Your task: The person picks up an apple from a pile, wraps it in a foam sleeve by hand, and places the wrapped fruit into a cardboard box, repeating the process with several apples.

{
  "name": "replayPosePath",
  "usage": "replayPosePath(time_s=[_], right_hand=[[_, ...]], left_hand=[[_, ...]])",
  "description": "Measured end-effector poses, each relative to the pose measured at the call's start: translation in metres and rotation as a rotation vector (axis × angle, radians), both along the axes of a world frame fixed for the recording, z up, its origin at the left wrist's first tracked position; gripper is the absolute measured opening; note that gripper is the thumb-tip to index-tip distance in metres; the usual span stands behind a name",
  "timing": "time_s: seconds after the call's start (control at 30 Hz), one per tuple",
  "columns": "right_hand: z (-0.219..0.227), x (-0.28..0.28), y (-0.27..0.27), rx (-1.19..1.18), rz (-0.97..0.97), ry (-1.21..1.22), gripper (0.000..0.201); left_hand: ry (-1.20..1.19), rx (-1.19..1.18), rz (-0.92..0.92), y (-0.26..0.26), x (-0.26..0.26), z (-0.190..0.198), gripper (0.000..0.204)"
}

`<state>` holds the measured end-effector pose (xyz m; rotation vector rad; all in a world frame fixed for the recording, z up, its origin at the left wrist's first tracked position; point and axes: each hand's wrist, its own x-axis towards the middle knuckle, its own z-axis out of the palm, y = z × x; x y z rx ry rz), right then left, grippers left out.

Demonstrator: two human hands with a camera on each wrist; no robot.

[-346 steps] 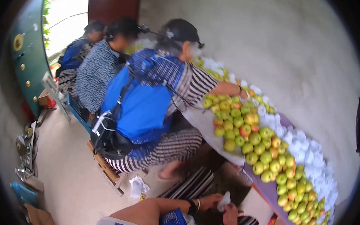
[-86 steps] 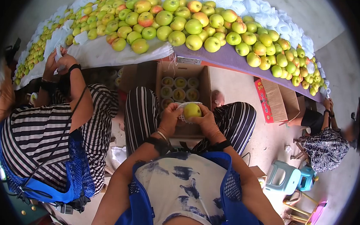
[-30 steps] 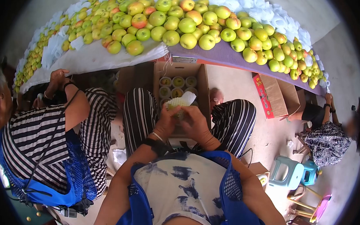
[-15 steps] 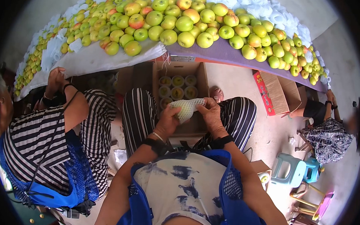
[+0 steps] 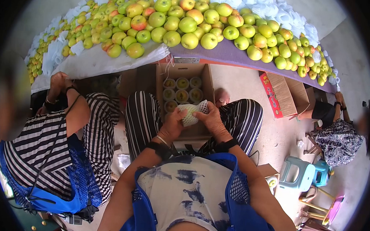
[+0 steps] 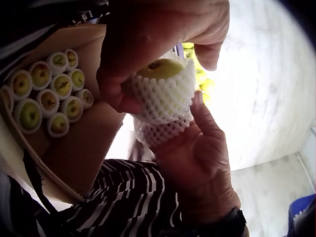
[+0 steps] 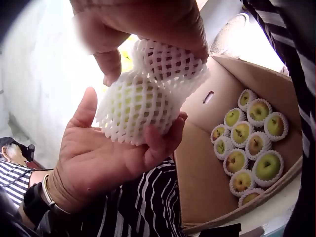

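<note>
A green-yellow apple (image 6: 163, 69) sits in a white foam net sleeve (image 7: 139, 109) between my hands, over the carton in the head view. My left hand (image 5: 173, 123) grips the sleeved apple, fingers around its side. In the right wrist view, the left palm lies under the apple with the thumb up beside it. My right hand (image 5: 214, 121) pinches the loose end of the net, which extends past the apple. The left wrist view shows the apple's end with its hollow bare at the net's opening.
An open carton (image 5: 186, 69) holds several netted apples (image 7: 266, 165). Beyond it, a table with a purple mat (image 5: 233, 55) bears heaped apples (image 5: 189, 25) and foam nets (image 5: 239, 0). A striped-shirted person (image 5: 47, 142) sits at left. Stools (image 5: 296, 174) and a red-sided carton (image 5: 272, 94) are at right.
The apple was bare on top 2.9 s ago; the net now surrounds it. Half a second ago the net stretched further right; my right hand has since come slightly closer to the left.
</note>
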<state>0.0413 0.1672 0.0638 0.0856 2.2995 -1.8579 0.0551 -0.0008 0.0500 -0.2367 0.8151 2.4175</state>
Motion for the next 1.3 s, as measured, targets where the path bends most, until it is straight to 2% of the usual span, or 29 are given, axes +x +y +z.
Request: replayPosePath(time_s=[0.07,0.17,0.27,0.37,0.47,0.6,0.67,0.77,0.87,1.0,1.1,1.2,1.3], right_hand=[[0.001,0.002,0.001,0.005,0.003,0.017,0.03],[0.003,0.003,-0.003,-0.484,-0.154,-0.187,0.024],[0.004,0.001,-0.001,-0.518,-0.179,-0.31,0.021],[0.005,0.001,-0.002,-0.56,-0.198,-0.304,0.02],[0.003,-0.001,-0.006,-0.517,-0.175,-0.179,0.016],[-0.009,-0.005,-0.017,0.223,-0.114,0.32,0.017],[0.011,-0.005,-0.023,0.559,-0.033,0.54,0.02],[0.025,-0.007,-0.03,0.508,0.027,0.64,0.021],[0.033,-0.005,-0.037,0.575,0.192,0.765,0.026],[0.038,0.007,-0.042,0.759,0.261,0.899,0.028],[0.04,0.013,-0.043,0.752,0.281,0.913,0.029],[0.04,0.016,-0.043,0.738,0.291,0.908,0.029],[0.039,0.018,-0.042,0.698,0.276,0.935,0.027]], left_hand=[[0.013,-0.065,0.008,0.001,-0.001,-0.009,0.043],[-0.008,-0.126,0.049,0.001,0.0,-0.001,0.047],[0.0,-0.176,0.067,0.001,-0.001,0.0,0.049],[0.009,-0.208,0.064,0.002,-0.001,0.005,0.049],[0.023,-0.246,0.061,0.001,-0.001,0.005,0.045],[0.04,-0.305,0.073,0.003,-0.001,0.0,0.041],[0.034,-0.317,0.103,0.003,-0.001,0.001,0.042],[0.032,-0.341,0.188,0.002,-0.001,0.006,0.041],[0.045,-0.371,0.261,-0.001,-0.001,0.008,0.039],[0.026,-0.367,0.324,-0.001,0.0,0.011,0.037],[-0.071,-0.035,0.394,-0.001,0.0,0.009,0.036],[0.066,0.185,0.356,-0.002,-0.006,-0.021,0.037],[-0.047,0.353,0.319,-0.001,-0.007,-0.015,0.041]])
